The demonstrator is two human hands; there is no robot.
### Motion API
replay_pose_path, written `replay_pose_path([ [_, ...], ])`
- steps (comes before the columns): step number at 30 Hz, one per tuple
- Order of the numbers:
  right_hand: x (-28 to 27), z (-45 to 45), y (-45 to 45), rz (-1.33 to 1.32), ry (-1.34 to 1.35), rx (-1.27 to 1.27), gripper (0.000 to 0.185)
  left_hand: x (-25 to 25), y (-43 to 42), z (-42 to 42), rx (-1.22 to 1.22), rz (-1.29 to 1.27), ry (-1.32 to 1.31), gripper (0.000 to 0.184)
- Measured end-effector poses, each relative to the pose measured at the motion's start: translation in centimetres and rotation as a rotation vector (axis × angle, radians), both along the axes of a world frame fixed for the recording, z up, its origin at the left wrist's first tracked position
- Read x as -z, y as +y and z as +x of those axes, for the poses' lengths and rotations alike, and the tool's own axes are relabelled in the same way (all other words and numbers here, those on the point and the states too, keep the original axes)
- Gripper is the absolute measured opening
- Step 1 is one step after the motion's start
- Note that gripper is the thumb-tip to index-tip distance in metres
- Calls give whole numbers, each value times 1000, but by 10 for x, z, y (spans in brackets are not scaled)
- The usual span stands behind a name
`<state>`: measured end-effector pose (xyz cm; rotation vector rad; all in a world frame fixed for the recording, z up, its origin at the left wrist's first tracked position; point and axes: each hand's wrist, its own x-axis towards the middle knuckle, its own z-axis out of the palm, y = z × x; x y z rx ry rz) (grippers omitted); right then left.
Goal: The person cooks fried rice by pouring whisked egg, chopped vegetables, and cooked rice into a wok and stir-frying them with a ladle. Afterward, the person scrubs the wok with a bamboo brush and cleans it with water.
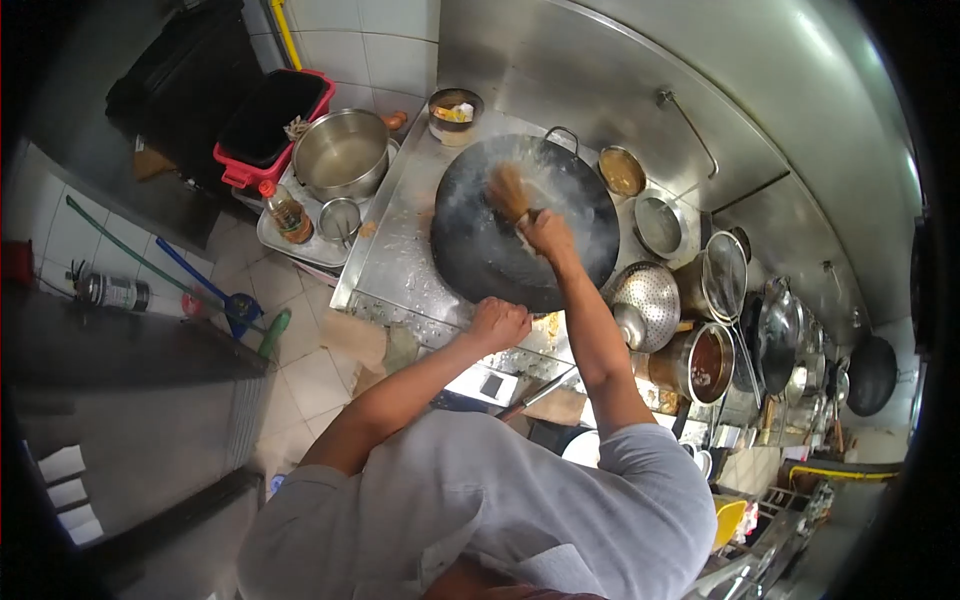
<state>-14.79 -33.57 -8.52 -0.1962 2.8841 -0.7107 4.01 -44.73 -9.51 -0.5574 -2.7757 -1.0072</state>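
A large black wok (465, 245) sits on the steel stove top, with pale steam or splashing water over its inside. My right hand (547, 234) is closed around the handle of a wok brush (508, 190), whose brown bristles point away from me into the wok. At the wok's near rim, my left hand (500, 325) is closed in a grip; the handle under its fingers is hidden. Opposite it, on the far rim, a metal loop handle (563, 133) shows.
Left of the wok stand a steel pot (341, 185), a sauce bottle (287, 215) and a red-rimmed bin (322, 98). To the right are a perforated ladle (650, 305), strainers (724, 267) and a pot of dark red sauce (706, 362). A small bowl (456, 118) sits behind.
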Motion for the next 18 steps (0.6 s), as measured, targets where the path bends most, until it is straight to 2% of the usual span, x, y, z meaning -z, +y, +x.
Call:
replay_pose_path([
  [4,-18,98,46,287,-1,-267,47,3,0,-2,43,21,15,31],
  [5,-52,114,55,415,-77,-272,44,3,0,-2,37,28,14,31],
  [6,-81,122,63,542,-152,-282,41,3,0,-2,24,34,13,31],
  [8,-78,83,99,670,-195,-207,39,3,-2,-3,22,24,22,30],
  [10,-87,38,105,605,28,-243,39,2,-3,-4,24,15,34,29],
  [12,-58,-37,82,473,39,-65,41,1,-1,-6,28,-19,2,29],
  [13,-41,-62,68,410,20,-52,47,2,1,-7,27,-16,0,29],
  [15,-39,-50,23,159,-118,67,53,5,-1,-7,37,-88,-73,31],
  [16,-6,-42,15,148,-48,38,58,7,-3,-3,51,-91,-88,31],
  [18,-12,18,10,172,-64,-35,53,6,-1,-7,37,-49,-52,32],
])
